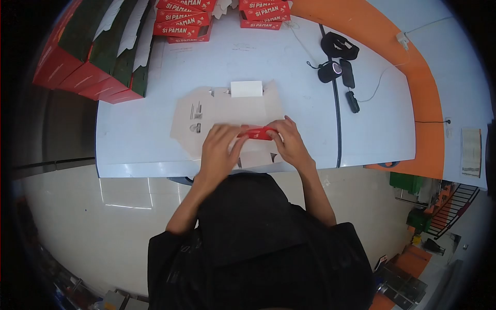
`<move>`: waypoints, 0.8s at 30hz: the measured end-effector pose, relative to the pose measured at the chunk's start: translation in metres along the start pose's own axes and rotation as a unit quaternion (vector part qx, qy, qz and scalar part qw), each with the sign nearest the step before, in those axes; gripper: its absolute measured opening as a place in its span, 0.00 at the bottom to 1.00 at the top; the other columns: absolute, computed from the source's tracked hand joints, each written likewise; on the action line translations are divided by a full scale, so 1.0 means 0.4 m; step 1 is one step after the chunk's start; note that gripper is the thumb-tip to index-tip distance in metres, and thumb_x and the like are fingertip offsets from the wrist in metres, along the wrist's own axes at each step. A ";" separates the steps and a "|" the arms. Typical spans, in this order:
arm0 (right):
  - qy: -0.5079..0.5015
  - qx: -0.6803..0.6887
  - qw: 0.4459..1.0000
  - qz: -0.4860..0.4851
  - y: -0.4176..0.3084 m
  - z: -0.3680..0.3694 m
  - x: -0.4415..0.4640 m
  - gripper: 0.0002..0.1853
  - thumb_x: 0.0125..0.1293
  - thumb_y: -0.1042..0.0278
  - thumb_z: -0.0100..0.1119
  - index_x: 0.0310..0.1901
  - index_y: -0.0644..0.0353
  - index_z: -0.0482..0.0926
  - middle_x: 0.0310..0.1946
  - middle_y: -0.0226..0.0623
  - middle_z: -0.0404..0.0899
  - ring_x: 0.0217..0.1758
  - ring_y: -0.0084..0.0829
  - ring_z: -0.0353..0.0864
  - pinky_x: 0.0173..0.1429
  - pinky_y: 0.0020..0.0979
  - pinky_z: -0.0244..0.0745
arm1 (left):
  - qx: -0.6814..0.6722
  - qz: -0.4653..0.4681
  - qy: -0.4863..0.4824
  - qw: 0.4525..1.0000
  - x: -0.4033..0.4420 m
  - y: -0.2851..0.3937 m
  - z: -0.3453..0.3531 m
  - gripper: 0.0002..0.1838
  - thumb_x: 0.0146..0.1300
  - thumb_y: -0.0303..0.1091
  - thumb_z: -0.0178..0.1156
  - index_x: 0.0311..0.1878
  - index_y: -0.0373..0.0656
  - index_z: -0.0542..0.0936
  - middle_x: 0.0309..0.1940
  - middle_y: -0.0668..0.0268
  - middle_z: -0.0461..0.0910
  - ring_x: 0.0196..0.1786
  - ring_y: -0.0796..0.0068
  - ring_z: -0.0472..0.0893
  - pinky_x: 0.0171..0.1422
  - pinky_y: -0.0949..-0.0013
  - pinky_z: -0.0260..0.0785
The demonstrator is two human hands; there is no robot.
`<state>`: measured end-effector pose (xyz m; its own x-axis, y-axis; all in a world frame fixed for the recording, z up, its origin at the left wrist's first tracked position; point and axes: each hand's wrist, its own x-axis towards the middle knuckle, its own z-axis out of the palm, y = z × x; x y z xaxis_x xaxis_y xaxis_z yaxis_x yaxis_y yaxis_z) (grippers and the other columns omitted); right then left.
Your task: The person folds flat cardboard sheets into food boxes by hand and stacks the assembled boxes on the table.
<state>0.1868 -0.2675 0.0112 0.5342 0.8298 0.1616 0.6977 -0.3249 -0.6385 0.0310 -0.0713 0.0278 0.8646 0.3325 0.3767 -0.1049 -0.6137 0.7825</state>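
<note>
A flat, pale cardboard sheet (181, 114) with dark print at its left lies on the white table before me. At its near part, a red printed flap (257, 134) is held between my two hands. My left hand (221, 147) has its fingers and thumb closed on the flap's left end. On the right end, my right hand (288, 140) pinches the flap with thumb and fingers. A white rectangular panel (246, 89) shows at the far edge of the sheet.
Red boxes (183, 19) and more red boxes (264, 13) are stacked at the back of the table (129, 139). Large red-and-green cartons (111, 85) stand at the left. A black speaker (329, 72), a phone (347, 73), a black strap (339, 46) and cables lie at the right.
</note>
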 end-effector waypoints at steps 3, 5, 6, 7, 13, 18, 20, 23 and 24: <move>0.105 0.156 0.977 0.104 -0.020 -0.016 -0.022 0.09 0.77 0.71 0.61 0.52 0.66 0.83 0.44 0.45 0.84 0.48 0.42 0.83 0.60 0.39 0.76 | -0.086 -0.034 -0.015 0.996 -0.139 0.074 -0.033 0.04 0.71 0.25 0.65 0.44 0.34 0.87 0.37 0.56 0.86 0.46 0.58 0.86 0.56 0.62 0.76; 0.128 0.166 0.976 0.052 -0.044 -0.040 -0.024 0.09 0.77 0.71 0.61 0.50 0.67 0.83 0.43 0.45 0.84 0.45 0.39 0.83 0.53 0.35 0.77 | -0.147 -0.053 -0.007 0.988 -0.190 0.050 -0.013 0.06 0.71 0.26 0.66 0.46 0.34 0.86 0.37 0.56 0.87 0.46 0.57 0.86 0.58 0.61 0.77; 0.136 0.174 0.975 0.027 -0.061 -0.052 -0.027 0.09 0.78 0.70 0.61 0.50 0.68 0.83 0.43 0.45 0.84 0.43 0.38 0.83 0.50 0.34 0.77 | -0.161 -0.161 0.011 0.974 -0.195 0.033 -0.009 0.13 0.73 0.25 0.64 0.58 0.34 0.82 0.50 0.56 0.86 0.57 0.60 0.84 0.66 0.59 0.75; 0.105 0.175 0.979 0.028 -0.077 -0.061 -0.024 0.09 0.78 0.70 0.61 0.50 0.68 0.83 0.42 0.44 0.84 0.42 0.37 0.83 0.48 0.34 0.77 | -0.302 -0.151 0.107 0.935 -0.176 0.016 0.011 0.22 0.76 0.25 0.61 0.70 0.36 0.73 0.65 0.55 0.77 0.67 0.62 0.79 0.72 0.58 0.73; -0.003 0.205 0.975 0.081 -0.112 -0.061 -0.024 0.13 0.79 0.65 0.62 0.53 0.67 0.84 0.38 0.43 0.85 0.36 0.31 0.79 0.36 0.33 0.72 | -0.288 -0.098 0.200 0.931 -0.047 0.026 0.036 0.23 0.80 0.27 0.55 0.75 0.43 0.73 0.75 0.57 0.63 0.72 0.61 0.74 0.69 0.60 0.78; -0.049 0.215 0.973 0.065 -0.083 -0.072 -0.012 0.15 0.79 0.64 0.62 0.57 0.65 0.85 0.40 0.43 0.87 0.34 0.31 0.78 0.35 0.33 0.72 | -0.152 -0.190 0.113 0.963 0.011 0.088 0.035 0.17 0.79 0.29 0.58 0.68 0.43 0.80 0.74 0.54 0.63 0.69 0.60 0.77 0.54 0.67 0.87; -0.067 0.213 0.972 0.078 -0.075 -0.090 -0.011 0.15 0.78 0.65 0.62 0.58 0.65 0.85 0.40 0.45 0.86 0.34 0.33 0.77 0.38 0.35 0.73 | -0.091 -0.182 0.105 0.973 0.025 0.112 0.047 0.16 0.78 0.28 0.60 0.66 0.42 0.82 0.74 0.53 0.64 0.67 0.59 0.79 0.51 0.67 0.88; -0.091 0.194 0.975 0.065 -0.053 -0.121 0.008 0.15 0.78 0.65 0.63 0.58 0.66 0.85 0.38 0.44 0.85 0.36 0.33 0.78 0.38 0.35 0.73 | -0.012 -0.148 0.153 0.977 0.035 0.110 0.096 0.15 0.74 0.26 0.64 0.61 0.42 0.84 0.73 0.52 0.67 0.63 0.56 0.83 0.45 0.66 0.89; -0.102 0.186 0.976 0.057 -0.045 -0.128 0.008 0.15 0.77 0.66 0.63 0.58 0.66 0.85 0.37 0.44 0.84 0.37 0.32 0.79 0.38 0.35 0.72 | -0.008 -0.149 0.181 0.972 0.037 0.112 0.115 0.15 0.73 0.25 0.65 0.61 0.41 0.84 0.73 0.52 0.69 0.63 0.53 0.84 0.44 0.65 0.89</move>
<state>0.2006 -0.2822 0.0618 0.4665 0.8828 -0.0551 0.3969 -0.2645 -0.8789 0.0617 -0.1267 0.0455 0.6279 0.7260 0.2803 0.1133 -0.4417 0.8900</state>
